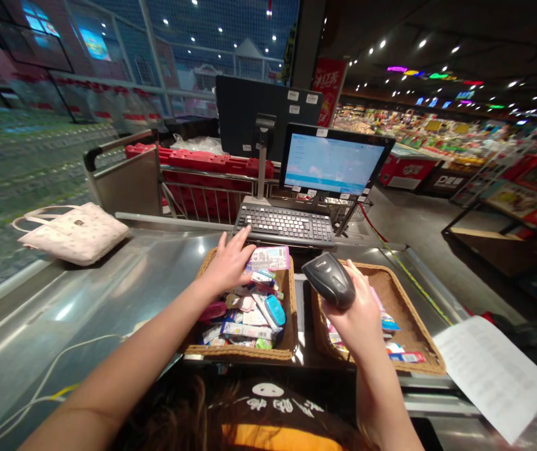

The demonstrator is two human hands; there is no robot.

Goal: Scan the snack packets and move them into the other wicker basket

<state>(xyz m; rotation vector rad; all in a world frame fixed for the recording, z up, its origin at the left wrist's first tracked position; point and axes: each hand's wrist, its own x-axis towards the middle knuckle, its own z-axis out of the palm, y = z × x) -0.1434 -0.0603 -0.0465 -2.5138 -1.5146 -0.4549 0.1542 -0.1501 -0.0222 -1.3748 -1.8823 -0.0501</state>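
My left hand (229, 264) reaches over the left wicker basket (295, 332) with its fingers stretched out and apart. Its fingertips are at the lower left edge of the black keyboard (291, 224); I cannot tell whether they touch the keys. A pink and white flat package (271, 257) lies at the basket's far end, beside my thumb. Small packaged goods fill this basket, among them a blue oval item (275, 309). My right hand (357, 313) grips a black handheld barcode scanner (330, 280) above the right wicker basket (414, 313), which holds fewer packages.
Behind the keyboard stands a lit monitor (334, 161), with a second dark screen (263, 119) seen from the back. A pale handbag (78, 233) rests on the metal counter (156, 257) at left. White paper (494, 373) lies at right. A cable (52, 369) crosses the counter.
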